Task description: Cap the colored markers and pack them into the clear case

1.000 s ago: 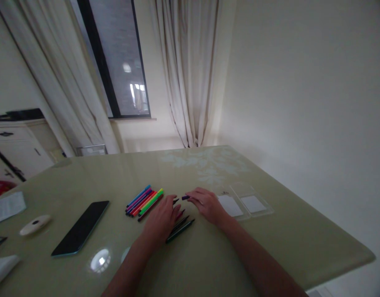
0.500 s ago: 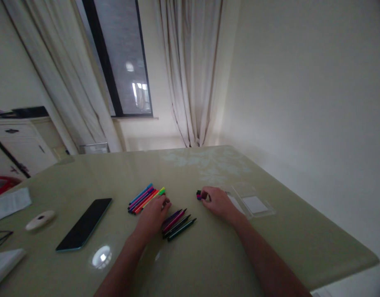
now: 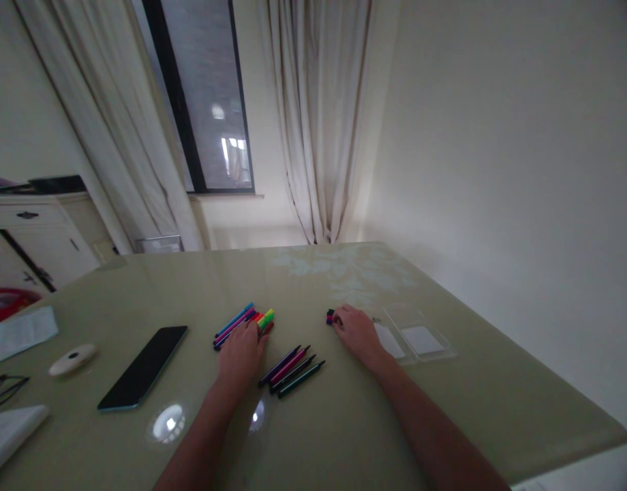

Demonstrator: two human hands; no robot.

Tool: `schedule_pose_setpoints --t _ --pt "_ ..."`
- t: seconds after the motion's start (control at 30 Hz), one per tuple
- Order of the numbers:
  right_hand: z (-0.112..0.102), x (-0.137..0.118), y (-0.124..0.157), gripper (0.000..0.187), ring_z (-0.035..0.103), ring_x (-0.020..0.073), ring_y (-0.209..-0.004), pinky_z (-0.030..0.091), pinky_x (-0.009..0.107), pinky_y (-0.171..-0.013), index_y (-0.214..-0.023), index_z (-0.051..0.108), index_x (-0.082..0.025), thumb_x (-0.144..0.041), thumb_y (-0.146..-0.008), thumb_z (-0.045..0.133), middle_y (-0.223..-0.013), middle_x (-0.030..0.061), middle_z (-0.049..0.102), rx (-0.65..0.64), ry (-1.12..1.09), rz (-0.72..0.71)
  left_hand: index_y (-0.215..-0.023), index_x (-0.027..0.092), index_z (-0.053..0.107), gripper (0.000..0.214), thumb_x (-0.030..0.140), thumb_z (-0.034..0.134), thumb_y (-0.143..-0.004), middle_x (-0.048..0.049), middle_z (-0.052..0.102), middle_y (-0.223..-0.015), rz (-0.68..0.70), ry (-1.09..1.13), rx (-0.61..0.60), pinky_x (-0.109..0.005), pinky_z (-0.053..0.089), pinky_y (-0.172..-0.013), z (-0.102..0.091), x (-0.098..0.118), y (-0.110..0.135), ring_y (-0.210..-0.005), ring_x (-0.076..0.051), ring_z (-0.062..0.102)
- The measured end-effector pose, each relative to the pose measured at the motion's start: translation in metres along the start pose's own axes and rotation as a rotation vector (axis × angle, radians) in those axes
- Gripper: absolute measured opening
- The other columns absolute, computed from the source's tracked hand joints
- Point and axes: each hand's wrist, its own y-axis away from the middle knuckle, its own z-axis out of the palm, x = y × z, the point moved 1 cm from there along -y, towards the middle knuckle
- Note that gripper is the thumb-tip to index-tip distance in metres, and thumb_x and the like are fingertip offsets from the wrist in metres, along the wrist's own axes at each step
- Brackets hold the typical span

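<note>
A pile of bright felt pens [image 3: 242, 318] lies mid-table. My left hand [image 3: 240, 354] rests on its near end with the fingers bent over the pens. A second group of dark pens [image 3: 292, 368] lies just right of that hand, untouched. My right hand [image 3: 357, 332] is curled on the table further right, its fingers closed round a small bunch of pens [image 3: 330, 317] whose ends stick out to the left. A clear plastic pen case [image 3: 420, 339] lies open right beside my right hand.
A black phone [image 3: 144, 367] lies left of the pens. Further left are a white oval object [image 3: 71, 359], glasses [image 3: 1, 389], papers [image 3: 20, 332] and a white thing [image 3: 9, 429]. The olive table [image 3: 344, 423] ends close on the right. Curtains and a window stand behind.
My left hand moved left from the dark pens onto the bright pile. My right hand shifted right, toward the case, and closed on the pens it holds.
</note>
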Motion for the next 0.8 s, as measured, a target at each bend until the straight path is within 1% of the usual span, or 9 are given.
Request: schedule_pose_setpoints --t 0.13,0.27,0.3,0.33,0.43,0.5,0.67,0.73,0.8 --pt "-0.001 -0.001 0.001 0.012 0.064 0.0219 -0.092 0.046 0.031 -0.081 -0.099 0.071 -0.019 -0.021 -0.095 0.06 -0.102 0.0083 0.067 0.027 -0.076 -0.021 -0.096 0.019 0.061 0.014 0.025 0.049 -0.099 -0.0119 0.066 -0.111 0.108 0.047 0.044 -0.037 0.045 -0.097 0.001 0.008 -0.001 -0.11 -0.027 0.062" --pt "-0.007 -0.015 0.009 0.033 0.065 0.019 -0.097 0.049 0.029 -0.088 -0.129 0.063 -0.022 -0.032 -0.098 0.062 -0.116 0.0078 0.067 0.083 -0.316 -0.22 -0.104 0.019 0.058 0.02 0.025 0.038 -0.103 -0.0088 0.067 -0.104 0.26 0.238 0.01 -0.034 0.048 -0.085 0.0 0.031 0.005 -0.098 -0.023 0.065" --pt "-0.008 -0.02 0.011 0.035 0.065 0.0184 -0.098 0.049 0.029 -0.09 -0.133 0.061 -0.023 -0.034 -0.099 0.061 -0.118 0.0075 0.067 0.084 -0.362 -0.282 -0.108 0.02 0.057 0.022 0.025 0.036 -0.104 -0.008 0.067 -0.105 0.312 0.281 0.004 -0.033 0.048 -0.083 0.0 0.037 0.008 -0.096 -0.022 0.064" --pt "-0.009 -0.025 0.013 0.034 0.065 0.0179 -0.099 0.049 0.029 -0.091 -0.133 0.062 -0.024 -0.034 -0.101 0.059 -0.118 0.0069 0.068 0.082 -0.394 -0.34 -0.111 0.021 0.057 0.023 0.025 0.035 -0.105 -0.0075 0.067 -0.108 0.368 0.31 0.008 -0.032 0.048 -0.083 0.001 0.043 0.011 -0.097 -0.021 0.064" --pt "-0.009 -0.037 0.017 0.023 0.066 0.0174 -0.1 0.049 0.028 -0.092 -0.119 0.07 -0.023 -0.031 -0.103 0.054 -0.107 0.0057 0.073 0.085 -0.423 -0.448 -0.116 0.023 0.058 0.025 0.031 0.037 -0.105 -0.0069 0.065 -0.113 0.469 0.317 0.04 -0.033 0.047 -0.088 0.002 0.054 0.018 -0.101 -0.021 0.063" --pt "-0.007 -0.04 0.018 0.023 0.066 0.0175 -0.098 0.05 0.027 -0.091 -0.113 0.073 -0.022 -0.03 -0.103 0.054 -0.103 0.0059 0.074 0.09 -0.411 -0.464 -0.116 0.024 0.06 0.026 0.036 0.04 -0.105 -0.0067 0.066 -0.111 0.457 0.28 0.03 -0.032 0.047 -0.087 0.002 0.057 0.021 -0.1 -0.021 0.064" --pt "-0.006 -0.036 0.017 0.025 0.068 0.0178 -0.098 0.05 0.028 -0.091 -0.112 0.075 -0.023 -0.03 -0.104 0.052 -0.104 0.0061 0.075 0.091 -0.451 -0.476 -0.117 0.03 0.062 0.03 0.046 0.04 -0.104 -0.0039 0.073 -0.108 0.352 0.181 -0.036 -0.029 0.045 -0.072 -0.003 0.056 0.021 -0.094 -0.023 0.07" --pt "-0.011 -0.03 0.015 0.025 0.068 0.017 -0.096 0.051 0.027 -0.089 -0.112 0.075 -0.023 -0.029 -0.104 0.052 -0.104 0.0052 0.075 0.118 -0.518 -0.441 -0.121 0.031 0.061 0.035 0.054 0.041 -0.102 -0.0041 0.075 -0.106 0.265 0.169 -0.021 -0.031 0.046 -0.072 -0.006 0.051 0.018 -0.093 -0.025 0.071" --pt "-0.017 -0.02 0.012 0.024 0.069 0.0169 -0.094 0.051 0.027 -0.088 -0.11 0.076 -0.024 -0.028 -0.103 0.053 -0.102 0.0044 0.076 0.176 -0.564 -0.36 -0.125 0.029 0.058 0.041 0.058 0.044 -0.1 -0.006 0.075 -0.109 0.189 0.182 0.011 -0.033 0.048 -0.077 -0.006 0.043 0.015 -0.097 -0.027 0.071"
